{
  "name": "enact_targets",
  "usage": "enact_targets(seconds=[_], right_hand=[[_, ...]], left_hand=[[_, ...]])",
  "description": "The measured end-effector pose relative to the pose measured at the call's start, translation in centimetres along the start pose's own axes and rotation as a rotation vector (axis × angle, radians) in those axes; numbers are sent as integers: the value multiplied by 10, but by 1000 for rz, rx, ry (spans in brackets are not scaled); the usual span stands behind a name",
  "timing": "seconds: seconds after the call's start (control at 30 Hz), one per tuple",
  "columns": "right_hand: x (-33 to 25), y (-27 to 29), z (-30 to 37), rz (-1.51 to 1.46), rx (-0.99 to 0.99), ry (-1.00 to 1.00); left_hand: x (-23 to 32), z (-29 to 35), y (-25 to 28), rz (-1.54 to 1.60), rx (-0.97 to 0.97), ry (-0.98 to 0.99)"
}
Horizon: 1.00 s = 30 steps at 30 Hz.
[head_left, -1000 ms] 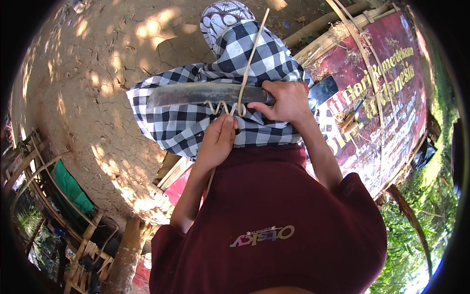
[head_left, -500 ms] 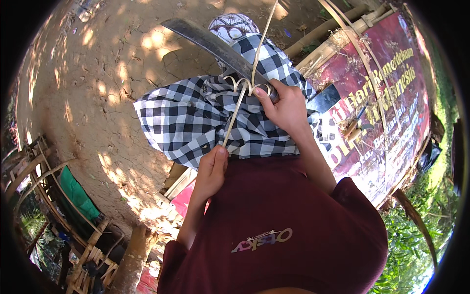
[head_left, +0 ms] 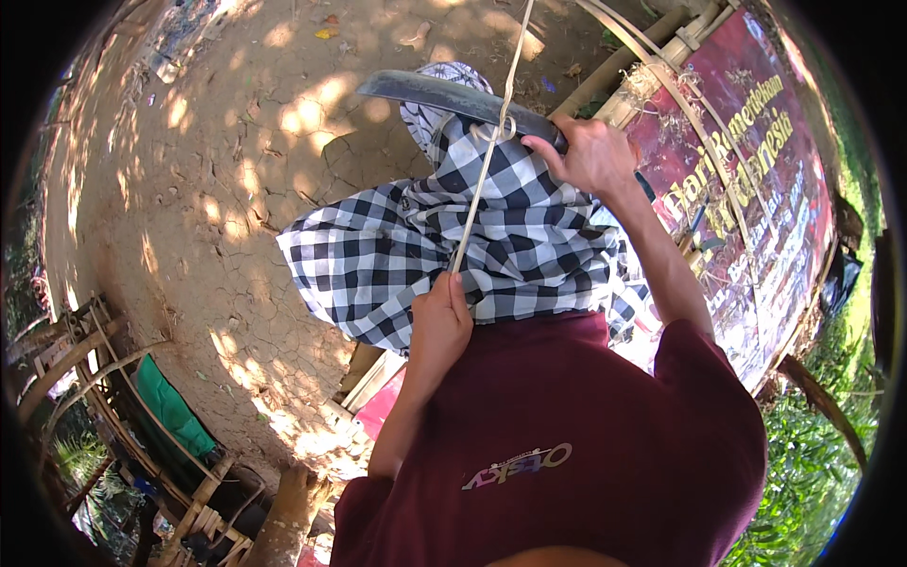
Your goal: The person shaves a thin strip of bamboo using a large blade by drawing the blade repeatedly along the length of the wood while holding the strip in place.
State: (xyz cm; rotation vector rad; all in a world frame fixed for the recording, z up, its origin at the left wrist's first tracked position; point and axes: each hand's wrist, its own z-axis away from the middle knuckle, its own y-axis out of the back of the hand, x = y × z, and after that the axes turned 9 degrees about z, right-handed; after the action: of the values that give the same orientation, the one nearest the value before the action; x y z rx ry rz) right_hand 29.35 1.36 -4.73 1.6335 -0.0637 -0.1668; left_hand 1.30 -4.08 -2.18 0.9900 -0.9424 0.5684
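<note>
My left hand [head_left: 440, 316] is closed around the near end of a long, thin pale strip [head_left: 481, 189], which looks like split bamboo or rattan. From there the strip runs up and away past the far edge of the view. My right hand [head_left: 595, 156] grips a machete [head_left: 453, 95] with a dark, curved blade pointing left; its handle cannot be made out. The strip crosses the blade close to my right thumb, where a thin curled shaving [head_left: 507, 128] hangs. Both hands are over the black-and-white checked cloth [head_left: 378, 227] covering my lap.
Cracked bare soil [head_left: 217, 161] with patches of sunlight lies to the left. On the right is a dark red printed banner [head_left: 727, 104] with long strips and shavings over it, edged by bamboo poles [head_left: 652, 66]. A bamboo frame with green cloth [head_left: 175, 406] stands at lower left.
My right hand and the machete have moved away from me and to the right along the strip. The curls at the blade look fewer. My left hand still holds the strip.
</note>
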Motion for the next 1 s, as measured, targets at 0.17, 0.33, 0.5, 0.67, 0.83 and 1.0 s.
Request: enact_targets(seconds=[0.17, 0.33, 0.5, 0.67, 0.83, 1.0], right_hand=[[-20, 20, 13, -209, -25, 79], [-62, 20, 48, -206, -83, 412], [5, 12, -12, 123, 91, 96], [14, 23, -19, -8, 165, 23], [1, 27, 0, -120, 37, -13], [-13, 32, 9, -521, -154, -152]], left_hand=[[-8, 0, -14, 58, 23, -21], [-7, -12, -17, 8, 48, -82], [-22, 15, -5, -13, 103, -26], [-13, 4, -16, -49, 74, -36], [-23, 17, -9, -85, 76, -18], [-32, 26, -14, -77, 85, 2]])
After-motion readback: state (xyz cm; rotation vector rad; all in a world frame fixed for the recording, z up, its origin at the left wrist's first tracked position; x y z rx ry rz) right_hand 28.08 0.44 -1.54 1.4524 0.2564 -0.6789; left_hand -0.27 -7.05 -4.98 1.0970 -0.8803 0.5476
